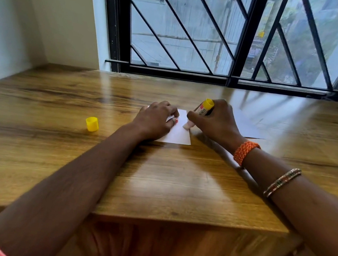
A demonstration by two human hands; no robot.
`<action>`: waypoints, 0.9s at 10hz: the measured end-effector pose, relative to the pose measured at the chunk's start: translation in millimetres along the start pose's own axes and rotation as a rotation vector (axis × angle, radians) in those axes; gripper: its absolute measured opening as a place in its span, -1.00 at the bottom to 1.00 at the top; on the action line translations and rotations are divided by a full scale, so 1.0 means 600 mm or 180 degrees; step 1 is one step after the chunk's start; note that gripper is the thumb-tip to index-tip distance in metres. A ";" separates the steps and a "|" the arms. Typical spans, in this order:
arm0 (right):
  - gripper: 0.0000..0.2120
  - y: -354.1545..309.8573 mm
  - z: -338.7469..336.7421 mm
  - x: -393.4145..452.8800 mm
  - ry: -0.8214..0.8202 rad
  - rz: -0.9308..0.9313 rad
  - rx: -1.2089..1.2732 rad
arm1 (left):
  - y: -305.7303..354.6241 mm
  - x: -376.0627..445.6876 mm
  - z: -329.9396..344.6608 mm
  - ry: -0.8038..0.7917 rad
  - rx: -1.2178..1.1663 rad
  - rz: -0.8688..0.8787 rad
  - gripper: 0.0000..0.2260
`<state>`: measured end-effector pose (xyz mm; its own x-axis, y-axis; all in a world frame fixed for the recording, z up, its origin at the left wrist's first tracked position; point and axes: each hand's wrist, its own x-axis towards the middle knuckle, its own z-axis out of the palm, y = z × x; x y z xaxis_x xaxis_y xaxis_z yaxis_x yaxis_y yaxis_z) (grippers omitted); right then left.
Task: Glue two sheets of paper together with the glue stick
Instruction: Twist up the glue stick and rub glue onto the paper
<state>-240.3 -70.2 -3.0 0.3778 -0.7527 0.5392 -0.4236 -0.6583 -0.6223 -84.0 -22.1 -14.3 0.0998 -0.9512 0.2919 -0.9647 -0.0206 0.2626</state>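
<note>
The glue stick [202,111] is held tilted in the right hand [216,121], its grip curled round the barrel, tip touching the small paper [179,133]. That paper is pressed to the bench [156,180] by the left hand [153,121], fingers bent, just left of the grip. The yellow cap [92,124] is set well left.

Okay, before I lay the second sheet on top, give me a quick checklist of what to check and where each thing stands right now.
1. Small sheet held steady: ok, left hand presses on it.
2. Glue stick uncapped, tip on the paper: ok, right hand grips it.
3. Glue coverage over the sheet: cannot tell.
4. Second sheet close by: ok, lying on the table beyond the right hand.
5. Yellow cap ready for recapping: ok, standing left of the left hand.
</note>
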 end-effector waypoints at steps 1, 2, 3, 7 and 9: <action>-0.79 -0.003 -0.003 -0.008 0.0013 0.0013 -0.0010 | 0.001 0.000 -0.001 0.0003 -0.0006 0.0002 -0.75; -0.80 -0.008 -0.007 -0.016 -0.0048 -0.0022 -0.0029 | 0.000 0.001 0.000 0.0013 0.0002 -0.0001 -0.75; -0.81 -0.012 -0.013 -0.022 -0.0084 -0.0037 0.0030 | 0.000 0.002 0.000 0.0001 0.0006 -0.0003 -0.76; -0.82 -0.023 -0.028 -0.048 -0.0203 -0.0123 0.0071 | 0.003 -0.001 0.000 0.0058 0.0022 -0.0009 -0.75; -0.81 -0.024 -0.031 -0.052 -0.0229 -0.0176 0.0081 | 0.005 -0.002 -0.002 0.0039 0.0023 -0.0022 -0.75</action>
<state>-261.3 -37.2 -0.6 0.4586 -0.7122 0.5315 -0.3797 -0.6978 -0.6074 -86.7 -20.6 -13.1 0.1095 -0.9472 0.3014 -0.9657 -0.0295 0.2582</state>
